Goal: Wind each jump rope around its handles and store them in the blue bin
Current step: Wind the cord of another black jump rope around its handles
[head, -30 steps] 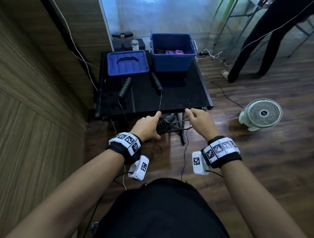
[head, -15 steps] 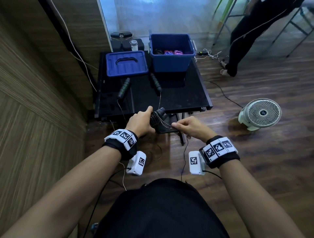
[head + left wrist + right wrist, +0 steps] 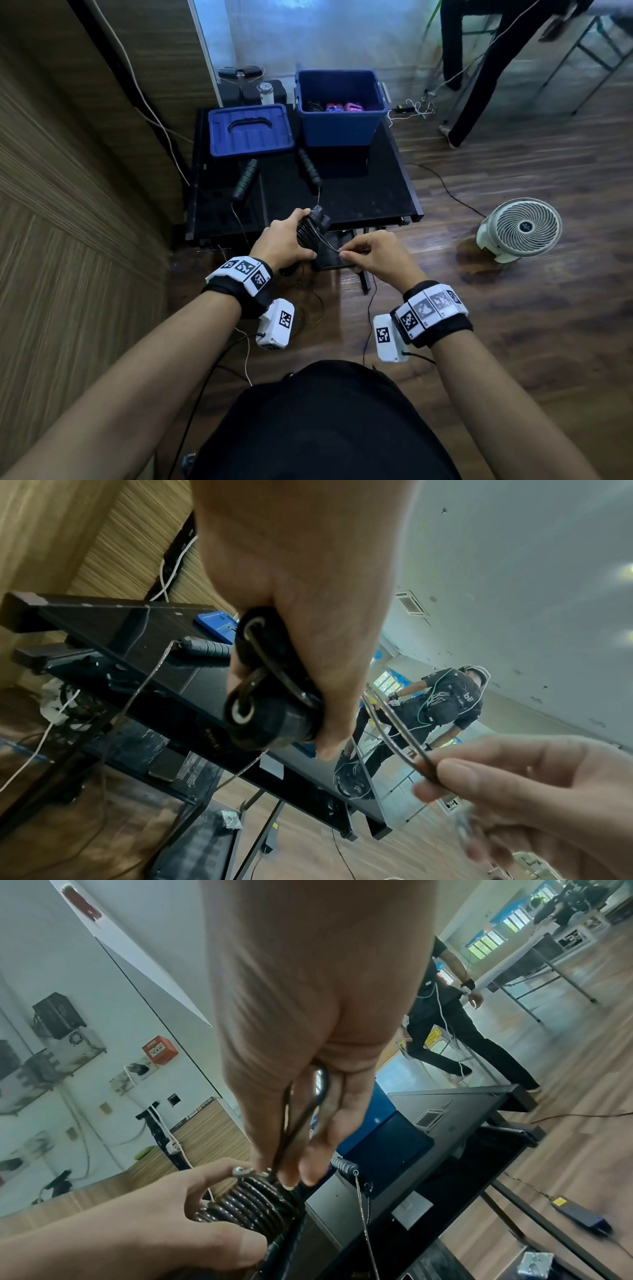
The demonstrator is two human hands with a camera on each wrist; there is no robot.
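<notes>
left hand (image 3: 286, 240) grasps black handles (image 3: 263, 691), coils wound | right hand (image 3: 371, 255) pinches last rope loop (image 3: 308, 1104) | blue bin (image 3: 340, 128) holds probably 3 ropes | 1 green-handled rope (image 3: 245, 180) unwound on table (image 3: 359, 202)

Blue bin (image 3: 340, 128) open-topped; loose rope handles (image 3: 310, 169) and lid (image 3: 250, 130) crowd table (image 3: 359, 195) before it.
</notes>
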